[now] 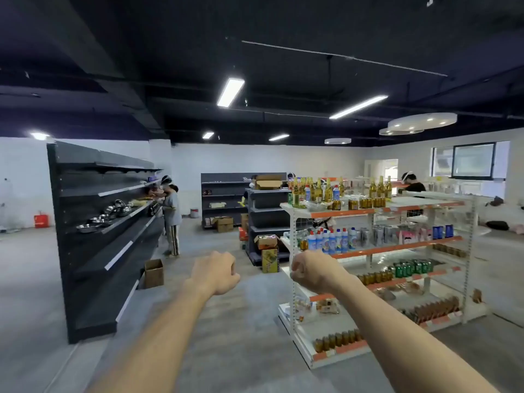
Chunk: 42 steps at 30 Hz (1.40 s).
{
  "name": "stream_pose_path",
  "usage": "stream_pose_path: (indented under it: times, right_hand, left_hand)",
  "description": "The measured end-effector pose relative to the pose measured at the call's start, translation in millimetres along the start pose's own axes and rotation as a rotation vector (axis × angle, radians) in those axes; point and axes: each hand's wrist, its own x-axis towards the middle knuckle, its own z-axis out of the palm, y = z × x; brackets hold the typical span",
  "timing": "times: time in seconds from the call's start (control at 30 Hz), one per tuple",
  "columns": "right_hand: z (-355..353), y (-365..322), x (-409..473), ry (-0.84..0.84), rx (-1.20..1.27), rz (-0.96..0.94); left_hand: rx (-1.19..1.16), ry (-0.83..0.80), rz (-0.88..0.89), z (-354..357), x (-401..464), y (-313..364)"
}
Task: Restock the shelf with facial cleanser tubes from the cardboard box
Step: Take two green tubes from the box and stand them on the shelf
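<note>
— Two hands out front: left hand (216,272) and right hand (311,270), fingers curled, holding nothing.
— And the tubes?
— Can't tell; perhaps the cardboard box (153,273) at centre left, beside the dark shelf (107,239).

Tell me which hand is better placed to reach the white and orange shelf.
Right. The right hand hangs in front of the white and orange shelf; the left hand is over bare floor. Both look curled, holding nothing.
</note>
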Motion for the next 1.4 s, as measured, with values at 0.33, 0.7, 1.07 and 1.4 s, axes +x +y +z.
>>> stream_pose_path:
  times: [0.33,0.7,1.07,1.4]
  right_hand:
    - [39,59,183,0.046,-0.023,-0.018]
    - [82,102,402,0.160,0.011,-0.113]
    - [167,114,634,0.337,0.053,-0.126]
    - [245,200,877,0.338,0.042,0.005]
  left_hand:
    - [0.028,0.045,-0.016,50,169,-21]
    - [0.035,0.069,0.007,108,384,-52]
    - [0.022,0.247,0.009,225,587,-136]
    - [-0.034,0.131,0.143,346,842,-185]
